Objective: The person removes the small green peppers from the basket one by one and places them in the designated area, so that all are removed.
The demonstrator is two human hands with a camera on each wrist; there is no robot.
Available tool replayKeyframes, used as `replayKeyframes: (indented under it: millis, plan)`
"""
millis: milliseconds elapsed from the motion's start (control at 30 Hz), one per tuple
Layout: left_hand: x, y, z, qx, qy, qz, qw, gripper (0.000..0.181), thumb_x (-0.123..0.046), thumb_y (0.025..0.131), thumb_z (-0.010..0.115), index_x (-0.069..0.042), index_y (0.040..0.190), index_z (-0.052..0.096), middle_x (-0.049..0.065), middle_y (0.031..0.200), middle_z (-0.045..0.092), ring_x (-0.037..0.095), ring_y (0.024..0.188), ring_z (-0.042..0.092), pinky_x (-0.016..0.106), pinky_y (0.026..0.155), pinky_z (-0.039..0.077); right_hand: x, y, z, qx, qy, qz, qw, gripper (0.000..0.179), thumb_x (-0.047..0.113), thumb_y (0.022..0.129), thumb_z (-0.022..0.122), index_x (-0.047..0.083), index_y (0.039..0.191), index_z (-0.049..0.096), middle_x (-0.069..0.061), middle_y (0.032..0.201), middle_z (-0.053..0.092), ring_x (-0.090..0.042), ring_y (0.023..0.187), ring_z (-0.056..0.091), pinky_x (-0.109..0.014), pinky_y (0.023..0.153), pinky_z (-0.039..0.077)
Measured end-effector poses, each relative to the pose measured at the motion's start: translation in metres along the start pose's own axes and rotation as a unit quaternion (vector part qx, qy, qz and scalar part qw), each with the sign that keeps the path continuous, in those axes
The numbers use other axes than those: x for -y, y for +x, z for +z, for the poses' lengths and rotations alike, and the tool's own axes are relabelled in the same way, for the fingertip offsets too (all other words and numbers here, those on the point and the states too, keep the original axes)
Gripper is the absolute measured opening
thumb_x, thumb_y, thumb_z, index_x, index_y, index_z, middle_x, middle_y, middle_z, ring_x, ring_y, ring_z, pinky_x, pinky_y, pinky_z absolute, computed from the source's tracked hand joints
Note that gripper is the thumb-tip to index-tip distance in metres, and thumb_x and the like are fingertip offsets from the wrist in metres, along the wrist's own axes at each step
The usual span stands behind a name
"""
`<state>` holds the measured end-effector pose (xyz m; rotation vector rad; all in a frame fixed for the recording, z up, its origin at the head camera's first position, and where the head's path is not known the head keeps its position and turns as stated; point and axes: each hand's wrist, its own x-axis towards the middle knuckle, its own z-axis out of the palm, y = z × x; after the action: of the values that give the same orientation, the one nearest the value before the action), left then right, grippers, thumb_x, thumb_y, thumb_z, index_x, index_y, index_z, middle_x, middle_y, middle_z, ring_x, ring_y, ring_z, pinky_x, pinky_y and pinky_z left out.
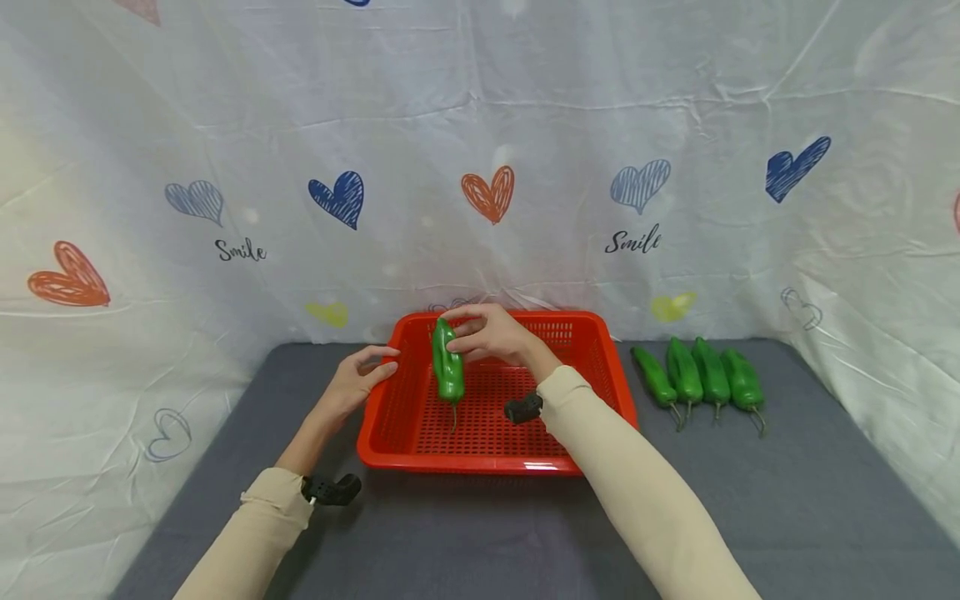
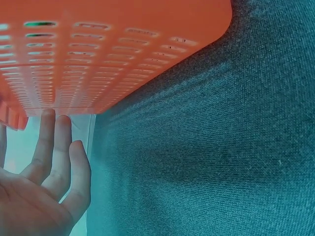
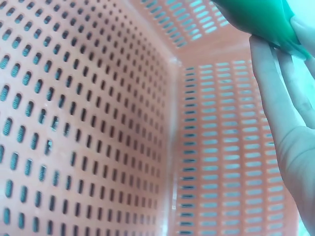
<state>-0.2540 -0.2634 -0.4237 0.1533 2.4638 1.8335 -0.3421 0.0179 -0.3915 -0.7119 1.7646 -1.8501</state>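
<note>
My right hand [image 1: 491,333] pinches a long green pepper [image 1: 448,367] over the left part of a red plastic basket [image 1: 480,465], its thin stem pointing down toward me. In the right wrist view, the fingers [image 3: 275,93] hold the pepper [image 3: 261,17] above the slotted floor. My left hand [image 1: 356,383] is at the basket's left rim with its fingers loosely bent. The left wrist view shows that hand [image 2: 49,182] just outside the slotted wall [image 2: 98,44], fingers spread and nearly straight.
Several green peppers [image 1: 684,375] lie in a row on the grey tablecloth [image 1: 750,500], right of the basket. Behind the table hangs a white curtain [image 1: 420,250] printed with hearts. Each wrist wears a small black camera [image 1: 333,490].
</note>
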Motion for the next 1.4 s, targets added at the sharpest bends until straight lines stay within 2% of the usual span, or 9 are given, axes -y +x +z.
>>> replayKeyframes:
  millis: [233, 567, 833, 1033, 1400]
  plan:
    - [0.001, 0.000, 0.000, -0.001, -0.004, -0.003, 1.0000, 0.042, -0.021, 0.103, 0.065, -0.001, 0.139, 0.056, 0.027, 0.134, 0.055, 0.030, 0.102, 0.065, 0.039, 0.075, 0.059, 0.014, -0.005, -0.006, -0.011, 0.002, -0.029, 0.9995, 0.055, -0.010, 0.090, 0.072, 0.003, 0.141, 0.058, -0.024, 0.120, 0.066, -0.036, 0.103, 0.068, -0.053, 0.084, 0.055]
    - [-0.002, 0.001, 0.001, 0.001, -0.002, -0.001, 1.0000, 0.043, -0.021, 0.103, 0.065, -0.003, 0.140, 0.056, 0.025, 0.138, 0.054, 0.033, 0.110, 0.062, 0.039, 0.076, 0.058, 0.039, -0.014, -0.013, -0.015, 0.018, -0.043, 0.9988, 0.051, -0.010, 0.091, 0.071, 0.001, 0.140, 0.058, -0.025, 0.125, 0.063, -0.035, 0.109, 0.065, -0.049, 0.084, 0.057]
    - [-0.002, 0.001, 0.000, 0.008, -0.015, 0.004, 0.9998, 0.043, -0.020, 0.103, 0.064, -0.002, 0.142, 0.055, 0.027, 0.135, 0.055, 0.031, 0.107, 0.064, 0.040, 0.076, 0.059, 0.059, -0.025, -0.018, -0.013, 0.030, -0.063, 0.9975, 0.051, -0.010, 0.091, 0.070, 0.000, 0.139, 0.058, -0.028, 0.126, 0.061, -0.036, 0.108, 0.065, -0.057, 0.089, 0.052]
    - [-0.003, -0.001, 0.000, 0.006, -0.016, -0.001, 0.9998, 0.044, -0.019, 0.103, 0.064, -0.002, 0.143, 0.054, 0.027, 0.137, 0.054, 0.032, 0.108, 0.064, 0.041, 0.076, 0.059, 0.067, -0.036, -0.023, -0.017, 0.014, -0.072, 0.9972, 0.052, -0.011, 0.090, 0.071, -0.001, 0.139, 0.058, -0.029, 0.125, 0.061, -0.036, 0.108, 0.065, -0.052, 0.085, 0.056]
    - [-0.001, -0.001, 0.001, 0.002, -0.009, -0.002, 1.0000, 0.043, -0.022, 0.103, 0.064, -0.003, 0.140, 0.055, 0.028, 0.135, 0.056, 0.032, 0.102, 0.067, 0.043, 0.074, 0.060, 0.067, -0.054, -0.041, -0.043, -0.009, -0.053, 0.9976, 0.052, -0.011, 0.089, 0.071, -0.002, 0.138, 0.058, -0.029, 0.121, 0.062, -0.034, 0.102, 0.067, -0.058, 0.087, 0.053]
